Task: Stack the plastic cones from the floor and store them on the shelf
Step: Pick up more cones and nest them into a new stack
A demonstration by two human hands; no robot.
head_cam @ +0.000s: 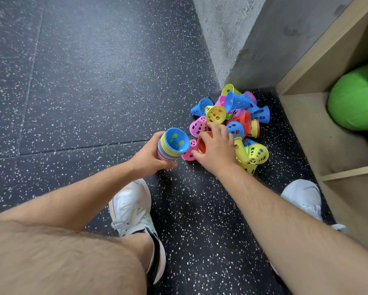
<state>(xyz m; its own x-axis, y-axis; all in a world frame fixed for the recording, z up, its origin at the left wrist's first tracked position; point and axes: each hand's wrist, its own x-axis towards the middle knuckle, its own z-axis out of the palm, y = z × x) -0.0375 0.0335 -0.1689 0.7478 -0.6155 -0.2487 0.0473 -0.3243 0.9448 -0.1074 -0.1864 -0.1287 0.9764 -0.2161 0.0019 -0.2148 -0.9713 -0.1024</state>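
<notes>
My left hand (150,155) grips a stack of nested plastic cones (172,145), wide ends up, with a blue one on top. Right of it my right hand (216,146) reaches into a loose pile of cones (232,116) on the floor, and its fingers curl round a red cone (201,144) at the pile's near edge. A pink cone (190,151) lies between the two hands. The pile holds several blue, yellow, pink and red cones with holes in their sides, lying on their sides in the corner.
A wooden shelf unit (319,133) stands at the right, with a green ball (355,99) in its lower compartment. A grey concrete wall (242,39) rises behind the pile. My white shoes (132,207) stand on the speckled black rubber floor (83,92).
</notes>
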